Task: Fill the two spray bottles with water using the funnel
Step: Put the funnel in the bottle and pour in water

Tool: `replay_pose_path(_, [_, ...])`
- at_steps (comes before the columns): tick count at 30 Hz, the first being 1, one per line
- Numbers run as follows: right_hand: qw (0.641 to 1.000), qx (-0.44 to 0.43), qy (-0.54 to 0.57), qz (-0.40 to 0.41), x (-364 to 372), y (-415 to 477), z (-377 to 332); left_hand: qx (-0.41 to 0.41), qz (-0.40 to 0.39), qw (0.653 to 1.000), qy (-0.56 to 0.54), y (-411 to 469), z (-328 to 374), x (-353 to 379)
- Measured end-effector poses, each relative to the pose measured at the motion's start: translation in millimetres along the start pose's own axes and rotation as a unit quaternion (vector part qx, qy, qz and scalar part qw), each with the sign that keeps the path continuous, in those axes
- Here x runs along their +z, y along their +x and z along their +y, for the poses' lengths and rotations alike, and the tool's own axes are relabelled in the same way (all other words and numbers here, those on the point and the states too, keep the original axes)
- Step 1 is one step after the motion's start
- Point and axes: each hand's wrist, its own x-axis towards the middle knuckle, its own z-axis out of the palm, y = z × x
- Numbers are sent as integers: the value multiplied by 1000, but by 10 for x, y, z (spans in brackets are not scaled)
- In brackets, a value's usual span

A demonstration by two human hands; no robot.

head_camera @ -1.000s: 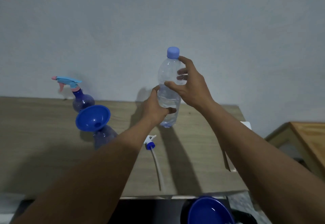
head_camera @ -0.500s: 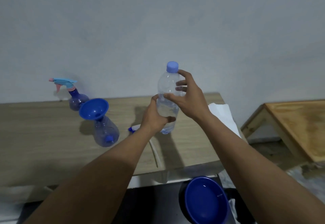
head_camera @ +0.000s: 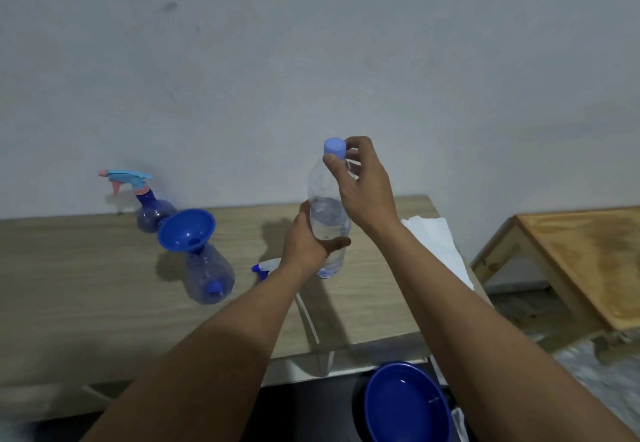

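A clear water bottle with a pale blue cap stands upright near the right end of the wooden table. My left hand grips its lower body. My right hand pinches the cap from above. To the left, a blue funnel sits in the neck of an open blue-tinted spray bottle. Behind it stands a second spray bottle with its blue and pink trigger head on. A loose spray head with its tube lies on the table beside my left wrist.
White paper lies at the table's right end. A blue bowl sits below the table's front edge. A lower wooden stand is to the right. A grey wall is close behind the table.
My right hand has slid up from the bottle's shoulder to its cap. The view has tilted, so more of the table and the right side shows.
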Motion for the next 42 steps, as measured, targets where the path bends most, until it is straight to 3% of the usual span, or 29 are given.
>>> replay_pose_path(8, [1000, -9, -9, -18, 22, 98, -64, -28, -10, 998, -54, 33, -38, 32])
replay_pose_path(25, [996, -9, -46, -77, -174, 216, -140, 16, 10, 1000, -11, -14, -7, -30])
replay_pose_path(31, [999, 2, -23, -28, -103, 173, -100, 17, 6, 1000, -10, -5, -13, -35])
replay_pose_path(37, [996, -17, -35, -84, -145, 201, -155, 18, 19, 1000, -16, -25, -1, -37])
replay_pose_path(42, [999, 3, -16, -49, -149, 199, -106, 24, 9, 1000, 12, -20, 8, -32])
